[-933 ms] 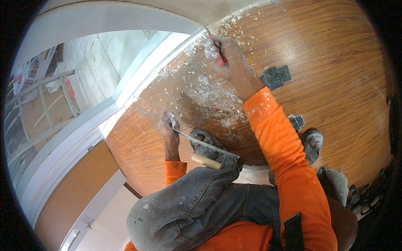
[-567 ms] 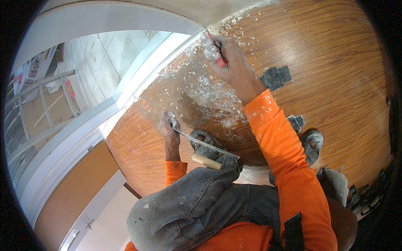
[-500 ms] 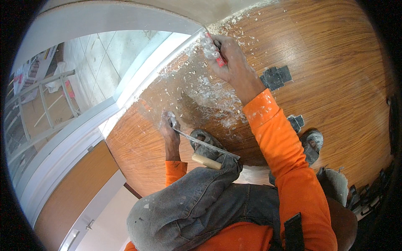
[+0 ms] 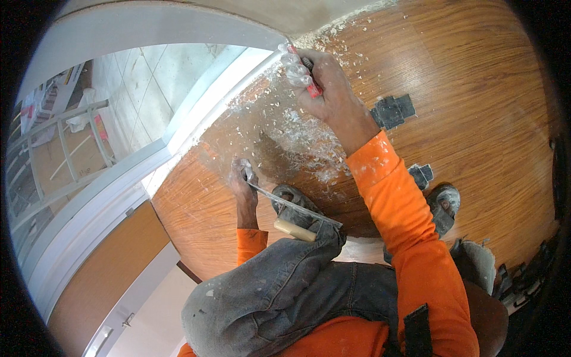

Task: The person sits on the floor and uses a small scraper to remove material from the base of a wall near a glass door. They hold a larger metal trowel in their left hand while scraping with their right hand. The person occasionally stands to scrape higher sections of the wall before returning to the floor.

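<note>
- My right hand (image 4: 326, 86) is closed round a red-handled tool (image 4: 313, 89), the whitened fingers wrapped over its grip; the tool's front end is at the corner where the white door frame (image 4: 217, 89) meets the wall (image 4: 324, 15) and the wooden floor (image 4: 476, 107); its very tip is too small to make out.
- My left hand (image 4: 242, 178) is closed on one end of a flat trowel (image 4: 297, 231); the blade slants from my fingers toward my knee (image 4: 217, 291), seen nearly edge-on above the near sandal (image 4: 290, 199), with the pale handle on the underside, toward me.
- Pale crumbs (image 4: 338, 34) lie thick along the foot of the wall and thin out over the boards; a white smear (image 4: 315, 149) spreads on the floor between my two hands; dark square pieces (image 4: 392, 111) lie to the right of my right wrist.
- To work this corner well, I judge that short, light strokes suit it best; the tool should lie low along the joint, so that its edge does not dig into the frame or score the boards.
- A firm grip near the front gives control, I think, provided that the fingertips stay behind the edge; the trowel is best held level and clear of the right arm, since a tilt could tip off anything on it.
</note>
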Available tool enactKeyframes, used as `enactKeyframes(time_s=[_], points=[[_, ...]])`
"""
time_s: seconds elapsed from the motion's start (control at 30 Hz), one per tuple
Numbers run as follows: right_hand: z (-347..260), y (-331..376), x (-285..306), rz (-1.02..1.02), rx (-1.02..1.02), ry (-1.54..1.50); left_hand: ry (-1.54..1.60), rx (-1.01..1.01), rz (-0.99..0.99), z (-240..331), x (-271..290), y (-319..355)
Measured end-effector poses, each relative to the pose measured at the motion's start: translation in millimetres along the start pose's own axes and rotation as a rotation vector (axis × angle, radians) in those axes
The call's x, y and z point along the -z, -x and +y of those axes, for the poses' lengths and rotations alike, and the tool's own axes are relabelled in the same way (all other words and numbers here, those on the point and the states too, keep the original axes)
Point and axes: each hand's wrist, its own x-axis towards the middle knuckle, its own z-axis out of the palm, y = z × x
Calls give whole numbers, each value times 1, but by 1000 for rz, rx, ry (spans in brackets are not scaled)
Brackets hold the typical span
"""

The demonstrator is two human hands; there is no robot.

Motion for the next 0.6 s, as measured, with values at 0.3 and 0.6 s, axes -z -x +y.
enactKeyframes(time_s=[0.3,0.6], points=[[-11,8,-4,-30,-121,-357,-11,-9,-33,-8,5,-3],[-36,58,-17,374,-253,457,-10,27,-30,-11,16,-8]])
